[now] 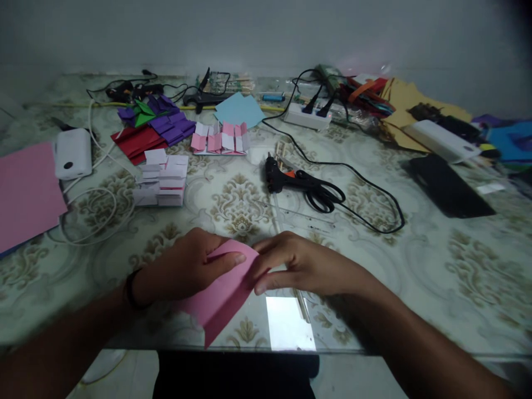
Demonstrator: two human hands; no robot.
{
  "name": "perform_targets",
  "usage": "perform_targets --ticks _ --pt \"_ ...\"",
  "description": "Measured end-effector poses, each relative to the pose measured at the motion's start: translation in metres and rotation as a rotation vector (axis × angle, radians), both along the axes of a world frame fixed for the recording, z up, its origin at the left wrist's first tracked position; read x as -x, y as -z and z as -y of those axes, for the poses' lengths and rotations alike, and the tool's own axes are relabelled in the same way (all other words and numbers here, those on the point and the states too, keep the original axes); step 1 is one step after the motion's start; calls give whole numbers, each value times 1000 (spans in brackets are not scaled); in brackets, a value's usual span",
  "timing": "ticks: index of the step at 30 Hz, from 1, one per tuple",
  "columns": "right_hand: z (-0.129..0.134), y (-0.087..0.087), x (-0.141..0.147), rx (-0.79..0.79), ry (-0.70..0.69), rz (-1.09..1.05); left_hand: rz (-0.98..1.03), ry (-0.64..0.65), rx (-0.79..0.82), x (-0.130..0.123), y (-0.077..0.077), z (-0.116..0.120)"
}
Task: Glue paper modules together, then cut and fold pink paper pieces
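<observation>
A sheet of pink paper [226, 293] with a crease along it is between my two hands, near the table's front edge. My left hand [195, 263] grips its upper left part, the thumb lying on top. At the paper's right edge, my right hand [282, 263] pinches it between thumb and fingers. Beyond them lie a folded white paper piece [164, 180] and a pink and white folded strip [220, 138]. A black glue gun [276, 176] and black-handled scissors [322, 191] rest together farther right.
Pink sheets [29, 191] and a white power bank [73, 153] with a cable are at left. Purple folded papers [172, 127] and blue paper [240, 110] lie behind. A white power strip [307, 115] stands at the back; a black phone-like slab [451, 185] lies at right.
</observation>
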State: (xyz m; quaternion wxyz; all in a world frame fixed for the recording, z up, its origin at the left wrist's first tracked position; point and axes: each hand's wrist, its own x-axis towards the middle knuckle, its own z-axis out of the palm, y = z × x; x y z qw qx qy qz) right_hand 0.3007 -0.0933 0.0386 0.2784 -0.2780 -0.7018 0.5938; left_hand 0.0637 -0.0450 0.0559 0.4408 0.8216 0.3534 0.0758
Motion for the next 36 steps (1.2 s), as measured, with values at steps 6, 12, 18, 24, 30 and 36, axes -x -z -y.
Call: perform_targets --ticks 6,12,18,24,30,36 --pt "4 1 4 61 297 18 12 -88 65 0 -1 0" --pt "12 11 17 288 517 -145 5 -127 148 0 0 1" --pt "16 7 23 221 535 -77 44 -147 140 -2 -1 2" --pt "21 7 28 132 549 -29 18 -171 73 -2 -3 4" --pt "20 8 30 173 537 -40 219 -432 85 -1 -3 4" --pt "15 4 23 274 551 -73 396 -514 184 7 8 -4"
